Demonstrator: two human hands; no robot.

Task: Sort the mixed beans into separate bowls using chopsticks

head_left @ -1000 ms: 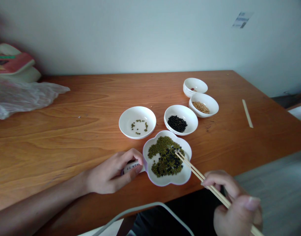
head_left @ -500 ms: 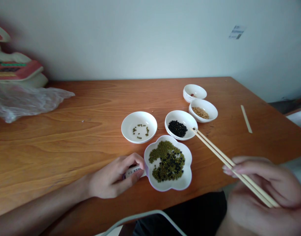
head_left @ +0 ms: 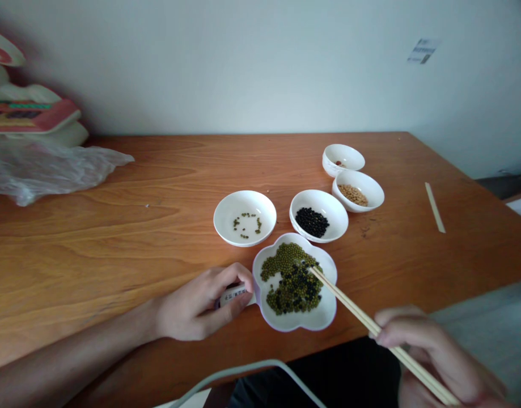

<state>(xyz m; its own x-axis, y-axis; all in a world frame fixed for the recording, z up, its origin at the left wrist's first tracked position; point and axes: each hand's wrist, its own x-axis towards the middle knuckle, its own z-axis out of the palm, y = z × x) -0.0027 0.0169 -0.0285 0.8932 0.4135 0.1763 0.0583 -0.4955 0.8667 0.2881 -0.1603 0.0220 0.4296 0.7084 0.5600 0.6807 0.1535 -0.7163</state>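
Beans (head_left: 294, 286), green and black mixed together, are spread across the flower-shaped dish (head_left: 329, 309) on the wooden table (head_left: 170, 249), and right at their upper right side the tips of the chopsticks (head_left: 349, 305) are held. By the right hand (head_left: 432, 345) the sticks are gripped, fingers curled closed about them; whether a bean is pinched cannot be told. From that hand the beans are found ahead and to the left, the gap bridged by the sticks, slanted along that very line. Nearer to the dish the left hand (head_left: 209, 303) is placed, half curled, the handle (head_left: 231, 294) pinched between thumb and bent forefinger, pointed left and slightly nearward. On to the lettering: dark characters are printed on the handle, too small to be read for certain. On the wall (head_left: 243, 68) a sticker (head_left: 424, 51) is seen, its print too blurred to be made out.
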